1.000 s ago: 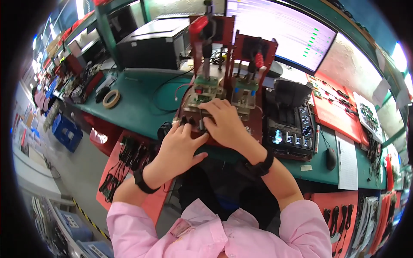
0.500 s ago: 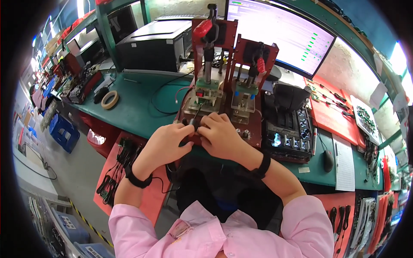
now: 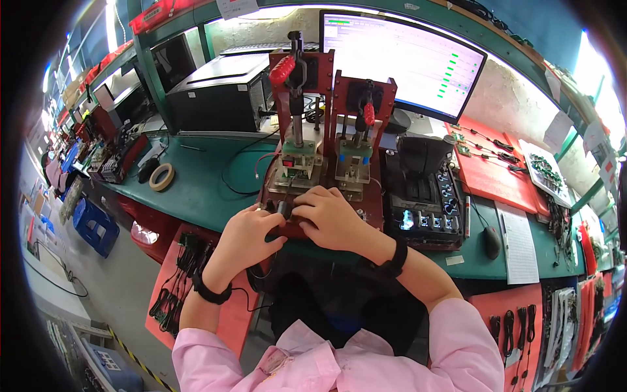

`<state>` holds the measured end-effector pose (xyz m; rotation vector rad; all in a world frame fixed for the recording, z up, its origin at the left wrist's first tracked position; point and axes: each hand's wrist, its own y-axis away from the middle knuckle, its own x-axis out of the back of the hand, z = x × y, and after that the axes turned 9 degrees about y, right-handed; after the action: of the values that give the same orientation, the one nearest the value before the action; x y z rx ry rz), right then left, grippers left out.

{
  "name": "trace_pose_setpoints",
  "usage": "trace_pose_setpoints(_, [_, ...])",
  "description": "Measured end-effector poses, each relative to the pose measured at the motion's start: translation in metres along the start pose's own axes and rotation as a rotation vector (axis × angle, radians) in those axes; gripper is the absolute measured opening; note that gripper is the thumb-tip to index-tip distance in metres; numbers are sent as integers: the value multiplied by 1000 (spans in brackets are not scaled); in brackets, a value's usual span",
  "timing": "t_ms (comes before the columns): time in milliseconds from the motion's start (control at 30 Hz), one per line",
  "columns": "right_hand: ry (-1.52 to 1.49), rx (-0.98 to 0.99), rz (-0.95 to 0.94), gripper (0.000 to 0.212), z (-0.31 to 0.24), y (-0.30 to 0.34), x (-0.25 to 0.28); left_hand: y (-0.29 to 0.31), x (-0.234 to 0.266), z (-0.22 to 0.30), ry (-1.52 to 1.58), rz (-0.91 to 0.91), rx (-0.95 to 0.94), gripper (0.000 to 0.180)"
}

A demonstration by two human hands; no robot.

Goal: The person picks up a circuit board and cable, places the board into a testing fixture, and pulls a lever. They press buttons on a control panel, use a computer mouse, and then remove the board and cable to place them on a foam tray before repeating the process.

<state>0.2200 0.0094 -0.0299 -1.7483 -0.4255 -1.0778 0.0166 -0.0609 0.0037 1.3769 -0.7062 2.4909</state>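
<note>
Both hands meet at the front edge of a dark red test fixture (image 3: 369,208). My left hand (image 3: 251,236) has its fingers bent around a small black cable end, which the fingers partly hide. My right hand (image 3: 332,219) curls its fingertips against a dark cylindrical connector (image 3: 285,209) between the two hands. From there a thin dark cable runs up toward a green circuit board (image 3: 298,174) seated in the left clamp station. Above that board stands a toggle clamp with a red handle (image 3: 283,69); a second red-handled clamp (image 3: 369,114) is on the right.
A black device with lit buttons (image 3: 428,209) stands right of the fixture, beside a mouse (image 3: 491,244) and a paper sheet (image 3: 518,245). A monitor (image 3: 405,62) is behind. Tape (image 3: 162,177) lies left on the green bench. Red trays (image 3: 493,173) hold cables.
The view has shifted, so the fixture and monitor appear lower and further left. My hands stay at the fixture's front edge, with the right fingers slightly more drawn together beside the connector.
</note>
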Motion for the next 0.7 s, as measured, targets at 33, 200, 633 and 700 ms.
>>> trace_pose_setpoints(33, [10,-34,22,19,0,-1,0,0,-1,0,-9,0,-1,22])
trace_pose_setpoints(200, [150,-99,10,10,-2,-2,3,-1,-2,0,-40,4,-21,23])
trace_pose_setpoints(633, [121,-125,74,4,7,-10,-8,2,-4,0,-25,59,-10,22])
trace_pose_setpoints(700, [137,-143,-15,3,4,-8,2,2,-5,-1,-8,57,1,22])
